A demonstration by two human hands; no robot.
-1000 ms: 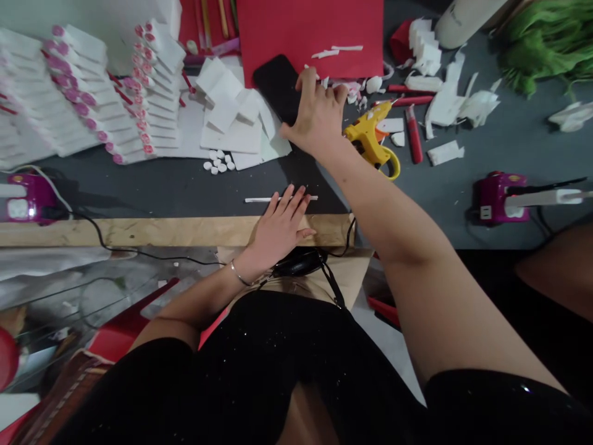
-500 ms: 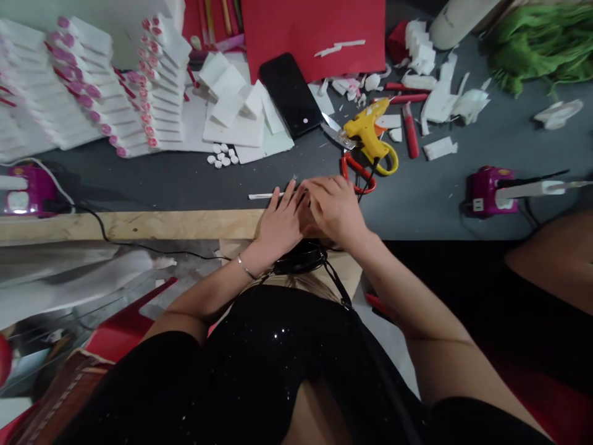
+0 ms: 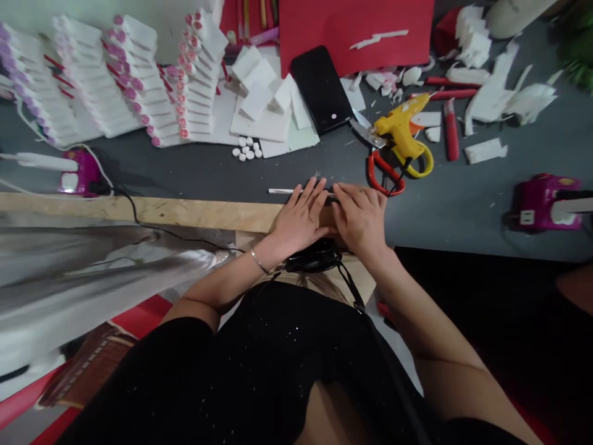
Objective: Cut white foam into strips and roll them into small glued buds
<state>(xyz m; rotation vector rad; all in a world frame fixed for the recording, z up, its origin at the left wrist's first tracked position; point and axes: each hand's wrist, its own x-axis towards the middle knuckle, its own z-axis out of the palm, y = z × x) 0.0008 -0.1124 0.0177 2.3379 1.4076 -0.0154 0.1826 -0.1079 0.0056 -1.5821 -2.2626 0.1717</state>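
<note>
A thin white strip (image 3: 279,191) lies near the table's front edge and runs under the fingers of my left hand (image 3: 302,215). That hand is flat, with its fingers spread. Close on its right, my right hand (image 3: 362,216) rests palm down at the strip's other end, its fingertips on the strip and its fingers close together. Whether it pinches the strip is hard to see. Small white rolled pieces (image 3: 247,149) sit beyond my left hand. Red-handled scissors (image 3: 385,175) and a yellow glue gun (image 3: 404,127) lie beyond my right hand.
Rows of white rolls with pink ends (image 3: 160,93) fill the back left. A black phone (image 3: 321,89) lies beside white cards (image 3: 259,80), near a red sheet (image 3: 324,31). Purple power sockets (image 3: 81,173) stand left and right (image 3: 546,201). Paper scraps lie at the right.
The view has shifted, so the table things appear farther right. My right hand has come down from its raised, curled pose and now lies flatter, slightly apart from my left fingertips.
</note>
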